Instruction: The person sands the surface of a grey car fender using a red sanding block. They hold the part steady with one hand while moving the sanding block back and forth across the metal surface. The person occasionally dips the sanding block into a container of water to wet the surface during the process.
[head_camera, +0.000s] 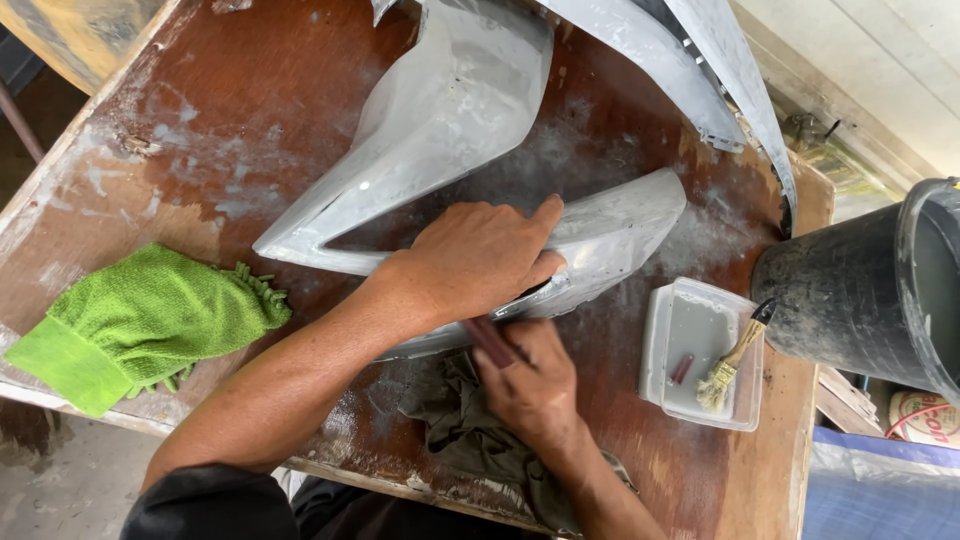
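Worn reddish-brown plywood makes up the surface (250, 90), streaked with pale grey dust and chipped along its edges. At its middle lies a long, curved grey plastic body panel (620, 225), coated in dull primer or filler, and this panel serves as the landmark for everything else. Behind the panel stands a larger grey angular panel (440, 110) of the same finish, with further grey pieces (700, 60) leaning beyond it.

The person's left hand (480, 255) lies flat across the near middle of the curved panel, fingers spread and pressing down, its grip loose rather than closed around anything. The right hand (530, 385) sits just below the panel's near edge, its grip clamped on a small dark reddish sanding piece (492, 342) that touches that edge. Under this hand a crumpled dark grey rag (450, 420) is spread out.

To the panel's left rests a bright green microfibre cloth (140, 320). To its right sits a clear plastic tub (700, 350) holding cloudy water, a small reddish scrap and a wooden-handled brush (735, 355) leaning on its rim; further right stands a black bucket (860, 290).

Judging by the dust on the surface and the matt, uneven look of the panel, rubbing down appears well under way, yet patches look blotchy, so smoothing seems unfinished, and no colour coat is on.
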